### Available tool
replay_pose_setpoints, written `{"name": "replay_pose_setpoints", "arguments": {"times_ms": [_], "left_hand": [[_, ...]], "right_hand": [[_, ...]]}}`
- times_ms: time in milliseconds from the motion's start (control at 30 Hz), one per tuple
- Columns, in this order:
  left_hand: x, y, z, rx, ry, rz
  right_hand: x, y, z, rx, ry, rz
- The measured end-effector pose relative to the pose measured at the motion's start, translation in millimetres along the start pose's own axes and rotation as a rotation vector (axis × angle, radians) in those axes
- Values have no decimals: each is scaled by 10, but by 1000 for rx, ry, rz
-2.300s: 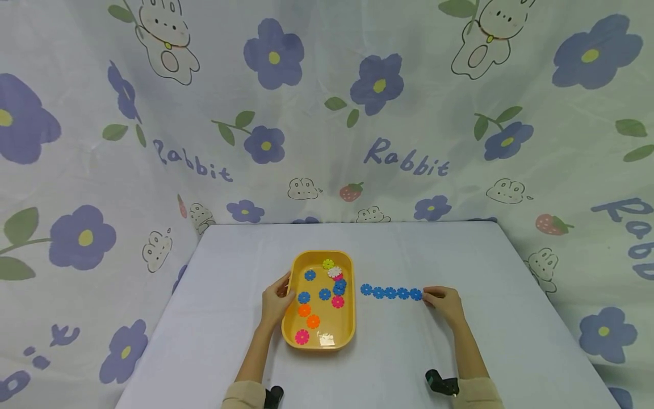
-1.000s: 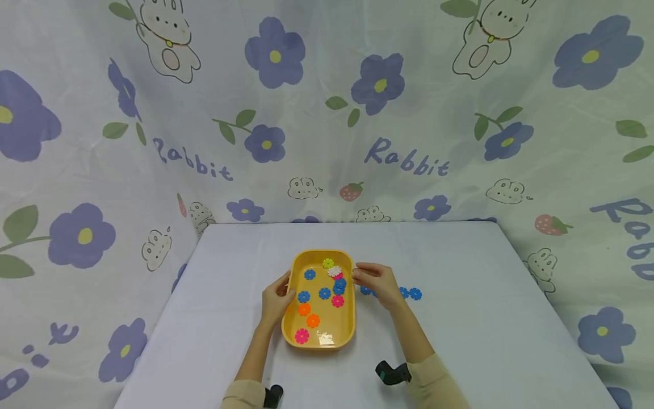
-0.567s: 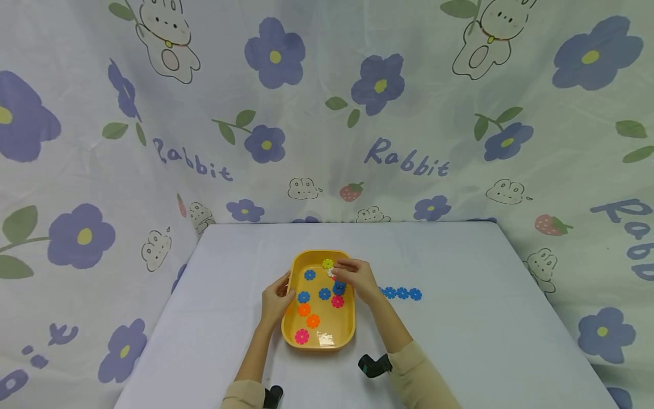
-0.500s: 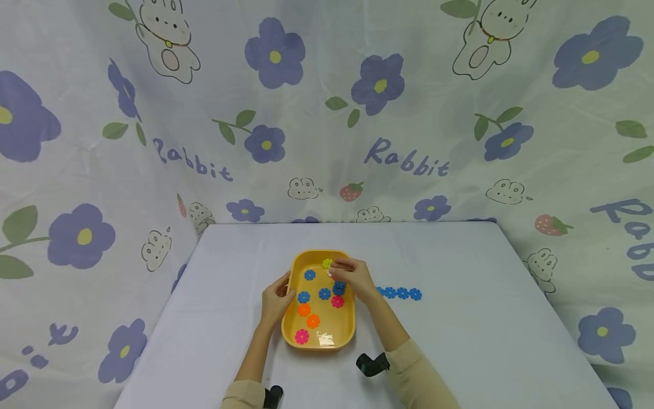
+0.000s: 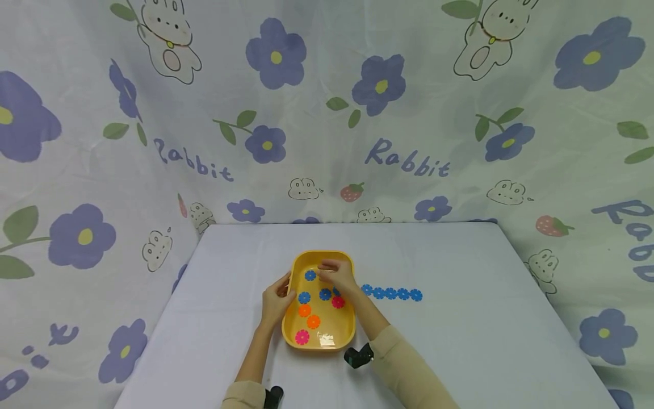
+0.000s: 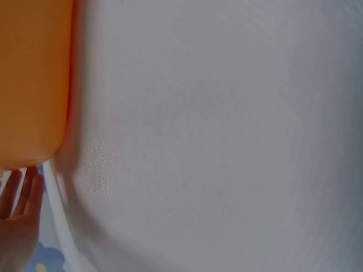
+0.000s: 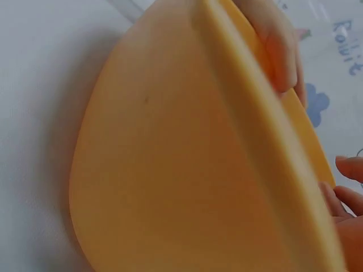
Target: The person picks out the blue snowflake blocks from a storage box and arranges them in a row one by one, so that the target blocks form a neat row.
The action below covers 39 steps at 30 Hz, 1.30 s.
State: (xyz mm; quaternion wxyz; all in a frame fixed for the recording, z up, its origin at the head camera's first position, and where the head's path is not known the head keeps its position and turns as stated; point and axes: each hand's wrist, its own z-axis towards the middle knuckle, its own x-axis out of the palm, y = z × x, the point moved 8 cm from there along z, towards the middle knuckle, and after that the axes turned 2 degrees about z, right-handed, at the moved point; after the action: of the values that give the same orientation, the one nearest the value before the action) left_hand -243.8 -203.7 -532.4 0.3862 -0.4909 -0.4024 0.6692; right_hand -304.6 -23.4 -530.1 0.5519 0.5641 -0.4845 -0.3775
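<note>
My left hand grips the left rim of a yellow tray, thumb over the edge. Over the tray's far right part is my right hand, its fingers apart with no piece visible between them. Flower-shaped plastic pieces lie in the tray: several blue ones, such as a blue flower piece, an orange flower piece beside another orange one, and a pink flower piece. My right hand hides the yellow and white pieces. In the right wrist view the tray's wall blocks most of the inside.
Right of the tray, a row of blue flower pieces lies on the white table. A printed cloth with flowers and rabbits hangs behind and at both sides. Black wrist devices sit at both sleeves.
My right hand has left the right end of the blue row and moved left into the space over the tray, covering the yellow and white pieces. My left hand stays on the rim.
</note>
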Motion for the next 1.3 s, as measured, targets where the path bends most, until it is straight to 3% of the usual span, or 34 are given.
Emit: {"name": "replay_pose_setpoints", "arguments": {"times_ms": [200, 533, 767, 933, 1033, 1167, 1300], "left_hand": [[16, 16, 4, -19, 18, -17], [17, 19, -1, -13, 24, -25], [-7, 15, 8, -5, 26, -9], [-44, -208, -43, 20, 45, -13], [-62, -359, -80, 35, 48, -11], [-58, -399, -92, 23, 46, -15], [-52, -405, -88, 15, 54, -36]], "right_hand": [[52, -158, 83, 47, -27, -24], [213, -225, 140, 55, 3, -263], [340, -301, 182, 75, 18, -171], [351, -337, 160, 93, -17, -170], [422, -350, 141, 79, 34, -148], [547, -341, 90, 48, 109, -190], [580, -318, 48, 30, 87, -283]]}}
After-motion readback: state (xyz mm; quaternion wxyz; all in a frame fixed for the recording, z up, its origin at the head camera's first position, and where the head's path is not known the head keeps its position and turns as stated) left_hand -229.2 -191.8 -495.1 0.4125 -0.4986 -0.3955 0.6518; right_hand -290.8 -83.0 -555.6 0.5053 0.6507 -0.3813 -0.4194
